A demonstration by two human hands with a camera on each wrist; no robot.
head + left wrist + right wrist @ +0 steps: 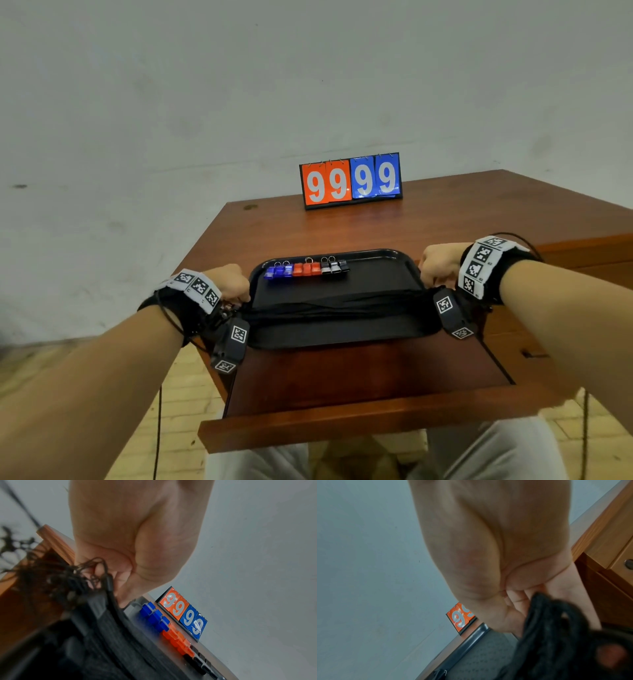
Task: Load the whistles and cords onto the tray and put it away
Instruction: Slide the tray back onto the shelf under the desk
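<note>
Your left hand (228, 283) is curled into a fist around one end of the bundle of thin black cords (337, 301), at the left rim of the black rectangular plastic tray (376, 327); in the left wrist view the frayed cord ends and small clasps (75, 580) bunch out beside your fingers (123, 588), which are folded round them. Your right hand (440, 263) grips the other end at the tray's right rim, and the right wrist view shows your fingers (517, 601) curled round the thick black loop of cords (544, 616). Between your two hands the cords run straight across the middle of the tray from side to side; whether they lie on its surface or hang just above it you cannot tell. Along the far part of the tray sits a tight row of small plastic whistles: three blue whistles (279, 271) on the left, three red-orange whistles (306, 269) in the middle, three black whistles (335, 267) on the right, several with little metal rings at their far ends. The tray lies on the reddish-brown wooden desk (445, 212), above an open pulled-out wooden drawer (342, 380) in front of you. At the desk's far edge stands a flip scoreboard (351, 180) with two orange and two blue cards, each showing 9.
</note>
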